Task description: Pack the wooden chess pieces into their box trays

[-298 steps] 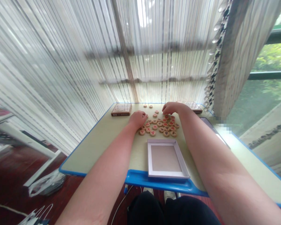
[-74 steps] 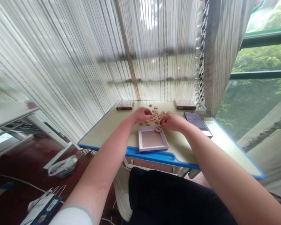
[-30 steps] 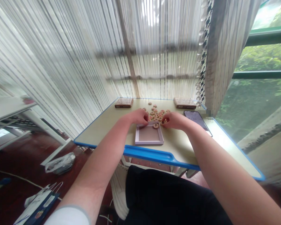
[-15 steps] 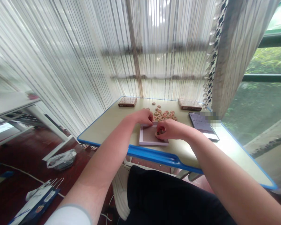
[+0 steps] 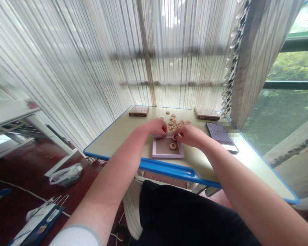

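A shallow pale box point(image 5: 154, 150) with a brown inside lies near the front edge of the table. One round wooden Chinese chess piece point(image 5: 172, 146) rests in it, its dark character facing up. My right hand point(image 5: 187, 135) pinches another chess piece point(image 5: 174, 138) at the box's far right part. At the far rim, my left hand point(image 5: 157, 127) is closed, thumb and fingers about the edge of the box. Just behind both hands lies a loose heap of chess pieces point(image 5: 174, 127), partly hidden by the fingers.
Two flat brown boxes stand at the back, a left box point(image 5: 139, 111) and a right box point(image 5: 206, 113). A phone point(image 5: 222, 136) lies to the right. The cream table point(image 5: 113, 136) has a blue rim. String curtains hang behind it.
My right hand has moved from inside the box toward its far right part, uncovering one chess piece there, and now pinches another. My left hand has stayed at the far rim.
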{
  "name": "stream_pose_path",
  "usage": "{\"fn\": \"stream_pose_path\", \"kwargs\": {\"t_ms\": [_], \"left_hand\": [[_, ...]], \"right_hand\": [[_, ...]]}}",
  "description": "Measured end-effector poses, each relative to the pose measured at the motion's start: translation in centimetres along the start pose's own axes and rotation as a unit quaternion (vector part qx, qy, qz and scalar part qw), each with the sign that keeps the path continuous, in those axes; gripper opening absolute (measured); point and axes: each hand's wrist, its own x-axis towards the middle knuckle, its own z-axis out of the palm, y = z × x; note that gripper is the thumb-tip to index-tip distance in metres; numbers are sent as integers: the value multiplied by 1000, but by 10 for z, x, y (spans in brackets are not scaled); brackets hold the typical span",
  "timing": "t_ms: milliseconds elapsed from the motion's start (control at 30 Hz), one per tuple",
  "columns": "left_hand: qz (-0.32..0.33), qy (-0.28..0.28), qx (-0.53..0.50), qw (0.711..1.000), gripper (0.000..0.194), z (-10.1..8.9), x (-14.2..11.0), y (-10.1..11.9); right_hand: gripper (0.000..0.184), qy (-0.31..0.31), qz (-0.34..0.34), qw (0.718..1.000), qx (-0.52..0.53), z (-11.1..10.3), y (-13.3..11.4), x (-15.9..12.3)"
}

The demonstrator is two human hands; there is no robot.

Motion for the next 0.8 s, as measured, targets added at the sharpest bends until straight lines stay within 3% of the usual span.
{"fn": "stream_pose_path", "kwargs": {"t_ms": [800], "left_hand": [[-12, 9, -38, 999, 24, 3, 2, -6]], "right_hand": [[28, 2, 3, 1000, -6, 4, 2, 1]]}}
